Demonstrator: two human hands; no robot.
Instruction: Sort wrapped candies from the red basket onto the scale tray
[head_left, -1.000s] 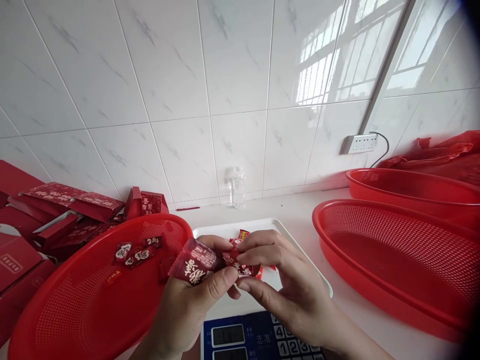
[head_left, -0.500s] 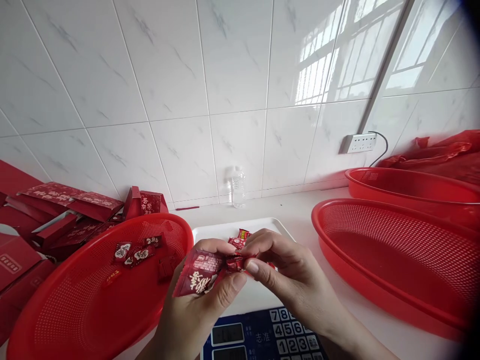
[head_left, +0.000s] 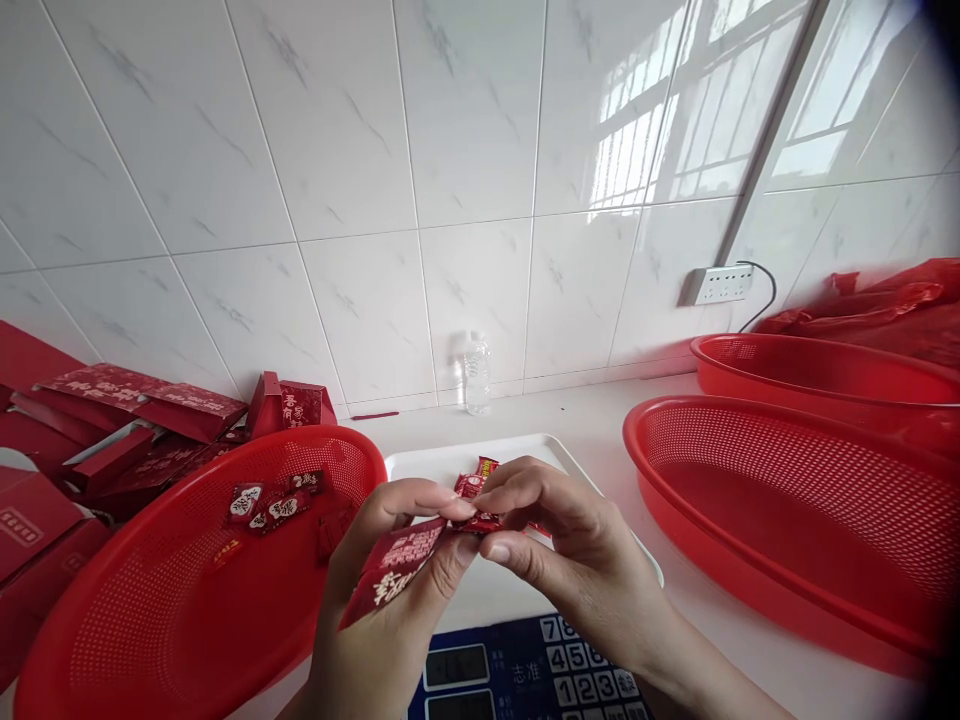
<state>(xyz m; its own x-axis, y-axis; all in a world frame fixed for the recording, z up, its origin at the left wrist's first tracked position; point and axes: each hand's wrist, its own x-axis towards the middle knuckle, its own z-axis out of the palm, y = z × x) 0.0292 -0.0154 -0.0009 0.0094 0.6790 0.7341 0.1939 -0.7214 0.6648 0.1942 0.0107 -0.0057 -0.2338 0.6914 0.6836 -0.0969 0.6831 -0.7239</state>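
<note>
Both hands meet above the white tray (head_left: 487, 596) of a digital scale (head_left: 521, 668). My left hand (head_left: 386, 645) is closed on a dark red candy packet (head_left: 399, 562) with white lettering, which lies tilted across the palm. Thumb and fingertips of my right hand (head_left: 581, 565) close in at the packet's far end, by a small red wrapped piece (head_left: 484, 523). Whether that piece is part of the packet or a separate candy is hidden by the fingers. Several red wrapped candies (head_left: 471, 484) lie on the tray behind the hands, partly covered.
A red perforated basket (head_left: 172, 640) with several candies (head_left: 285, 507) stands at the left, folded red boxes (head_left: 112, 400) behind it. Two more red baskets (head_left: 750, 480) are at the right. A clear bottle (head_left: 477, 375) stands by the tiled wall, below a power strip (head_left: 721, 285).
The packet has tipped to a steeper angle in my left hand, showing less of its face. My right fingertips have shifted slightly left, closer to the left fingertips.
</note>
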